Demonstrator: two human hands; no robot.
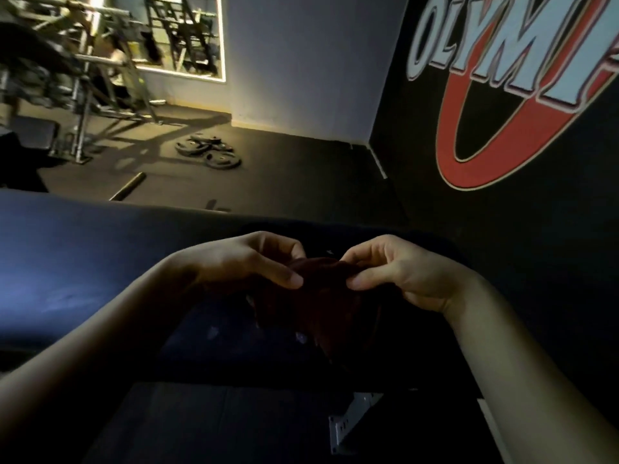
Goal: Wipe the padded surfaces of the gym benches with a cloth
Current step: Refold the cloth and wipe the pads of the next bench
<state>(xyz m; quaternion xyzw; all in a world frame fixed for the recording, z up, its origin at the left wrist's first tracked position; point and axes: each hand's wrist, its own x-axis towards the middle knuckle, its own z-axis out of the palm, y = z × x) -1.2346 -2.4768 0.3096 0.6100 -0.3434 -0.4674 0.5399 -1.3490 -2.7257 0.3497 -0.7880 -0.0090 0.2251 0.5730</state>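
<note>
A dark red cloth (321,296) hangs bunched between both hands, just above a dark padded bench (83,256) that runs across the lower half of the view. My left hand (254,259) pinches the cloth's upper left edge between thumb and fingers. My right hand (395,269) pinches its upper right edge the same way. The lower part of the cloth droops into shadow over the bench pad. A white metal bracket (348,426) of the bench frame shows below.
Weight plates (211,150) lie on the black rubber floor beyond the bench, with a steel bar (129,185) nearby. A metal rack machine (83,95) and a mirror (181,35) stand at the back left. A black wall with a painted logo (502,78) rises close on the right.
</note>
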